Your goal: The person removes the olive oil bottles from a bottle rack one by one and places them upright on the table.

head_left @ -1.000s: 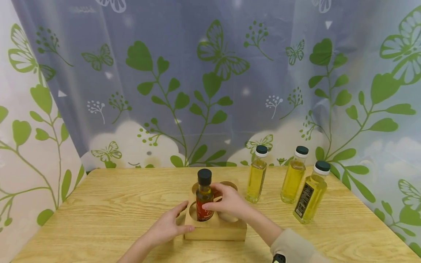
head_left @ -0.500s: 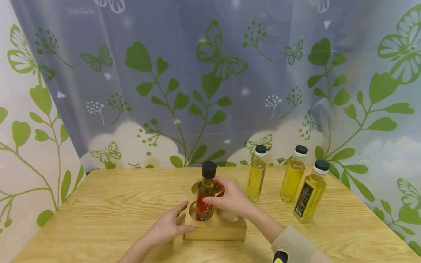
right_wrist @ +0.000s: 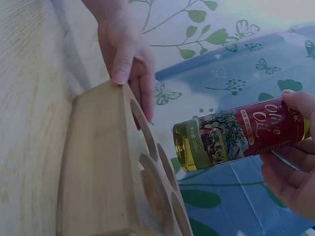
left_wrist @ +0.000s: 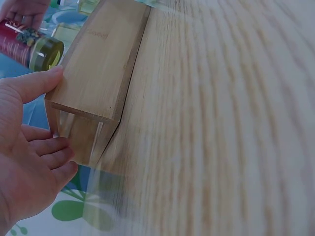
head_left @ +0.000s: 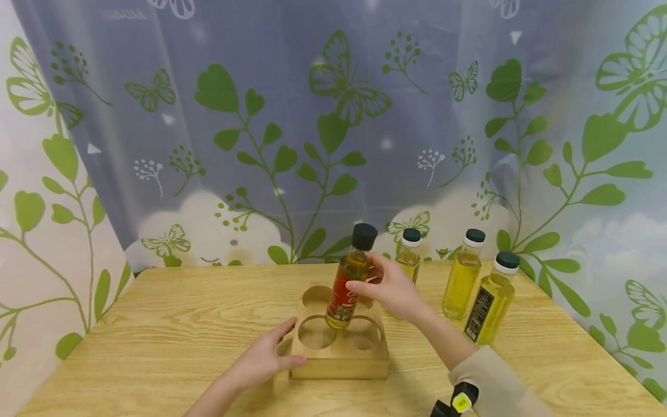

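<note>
My right hand [head_left: 388, 286] grips the olive oil bottle [head_left: 344, 292] around its upper part, thumb on the near side. The bottle has a black cap and a red label, and is held tilted above the wooden bottle rack [head_left: 341, 368]. In the right wrist view the olive oil bottle [right_wrist: 241, 130] is clear of the round holes. My left hand [head_left: 266, 353] holds the rack at its left front corner. In the left wrist view, the thumb of the left hand [left_wrist: 29, 147] lies on the edge of the rack [left_wrist: 98, 64], with its fingers by the open end.
Three clear bottles of yellow oil with dark green caps stand to the right: a left one [head_left: 410, 255] partly behind my right hand, a middle one [head_left: 462, 284] and a right one [head_left: 491, 310]. The wood-grain table [head_left: 208, 301] ends at a patterned curtain [head_left: 292, 116].
My right hand has lifted the olive oil bottle out of the rack's front left hole, up and to the right, tilting it. My left hand has stayed at the rack.
</note>
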Tool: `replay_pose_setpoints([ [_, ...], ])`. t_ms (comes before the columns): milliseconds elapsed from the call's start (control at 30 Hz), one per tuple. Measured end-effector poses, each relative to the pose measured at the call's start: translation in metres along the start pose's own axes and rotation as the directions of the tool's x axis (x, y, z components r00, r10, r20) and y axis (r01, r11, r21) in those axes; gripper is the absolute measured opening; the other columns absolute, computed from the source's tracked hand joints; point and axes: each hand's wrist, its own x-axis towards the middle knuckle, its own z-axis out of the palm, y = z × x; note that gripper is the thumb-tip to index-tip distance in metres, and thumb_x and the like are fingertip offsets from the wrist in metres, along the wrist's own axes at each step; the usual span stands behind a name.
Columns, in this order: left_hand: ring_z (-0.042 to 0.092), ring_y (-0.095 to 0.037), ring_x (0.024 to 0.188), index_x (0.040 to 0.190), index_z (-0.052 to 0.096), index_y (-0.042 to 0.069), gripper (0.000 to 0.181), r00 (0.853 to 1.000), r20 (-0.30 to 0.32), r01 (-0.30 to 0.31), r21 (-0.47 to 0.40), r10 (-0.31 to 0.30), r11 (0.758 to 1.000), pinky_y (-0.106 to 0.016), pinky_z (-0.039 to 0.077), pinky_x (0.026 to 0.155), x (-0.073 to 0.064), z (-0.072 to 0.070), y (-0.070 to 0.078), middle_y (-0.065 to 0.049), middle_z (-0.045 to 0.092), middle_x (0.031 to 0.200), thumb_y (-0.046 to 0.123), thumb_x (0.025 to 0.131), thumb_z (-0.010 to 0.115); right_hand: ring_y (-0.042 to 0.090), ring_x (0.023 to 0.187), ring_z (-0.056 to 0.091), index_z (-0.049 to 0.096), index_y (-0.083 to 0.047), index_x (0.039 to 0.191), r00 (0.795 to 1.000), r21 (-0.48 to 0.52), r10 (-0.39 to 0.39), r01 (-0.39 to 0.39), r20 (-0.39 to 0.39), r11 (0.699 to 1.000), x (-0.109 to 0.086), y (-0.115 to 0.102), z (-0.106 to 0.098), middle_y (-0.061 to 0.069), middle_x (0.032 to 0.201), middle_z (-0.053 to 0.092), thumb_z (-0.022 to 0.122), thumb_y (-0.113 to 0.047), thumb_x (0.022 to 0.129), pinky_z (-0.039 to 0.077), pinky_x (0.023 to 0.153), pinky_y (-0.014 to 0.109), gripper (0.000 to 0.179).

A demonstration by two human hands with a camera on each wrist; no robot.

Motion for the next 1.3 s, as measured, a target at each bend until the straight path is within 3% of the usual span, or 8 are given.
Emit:
replay_pose_setpoints([
  [433,0.036,-0.05,0.122,0.141,0.031,-0.005,0.086,1.0,-0.016,-0.021,0.027,0.021,0.999,-0.059,0.031,0.099,0.0,-0.001,0.0,-0.026,0.034,0.142,0.037,0.079,0.073,0.024,0.093,0.061,0.051,-0.002,0.127,0.997,-0.071,0.02,-0.026,-0.076,0.997,-0.01,0.011,-0.041,0.013,0.11,0.061,0.071,-0.024,0.083,0.052,0.077,0.036,0.054],
  [733,0.036,-0.05,0.122,0.141,0.032,-0.005,0.085,1.0,-0.013,-0.022,0.031,0.022,0.999,-0.059,0.031,0.099,0.0,-0.002,0.0,-0.026,0.035,0.141,0.037,0.079,0.073,0.025,0.096,0.059,0.05,-0.003,0.127,0.991,-0.122,0.09,-0.102,-0.097,0.987,-0.024,0.025,-0.062,0.012,0.112,0.06,0.071,-0.031,0.083,0.051,0.077,0.037,0.056],
  [1033,0.036,-0.05,0.122,0.141,0.033,-0.004,0.084,1.0,-0.011,-0.014,0.015,0.014,1.0,-0.06,0.031,0.099,-0.002,-0.001,0.002,-0.026,0.035,0.141,0.035,0.079,0.073,0.027,0.096,0.059,0.052,-0.003,0.122,0.983,-0.227,0.135,-0.16,-0.121,0.961,-0.039,0.04,-0.072,0.012,0.11,0.06,0.071,-0.038,0.081,0.052,0.074,0.038,0.057],
  [1300,0.036,-0.05,0.122,0.14,0.033,-0.005,0.084,1.0,-0.015,-0.011,0.011,0.011,1.0,-0.061,0.031,0.098,-0.002,-0.001,0.002,-0.026,0.035,0.141,0.034,0.078,0.074,0.025,0.091,0.061,0.052,0.002,0.121,0.982,-0.241,0.155,-0.177,-0.108,0.954,-0.049,0.054,-0.075,0.012,0.105,0.062,0.073,-0.035,0.08,0.052,0.069,0.034,0.059],
])
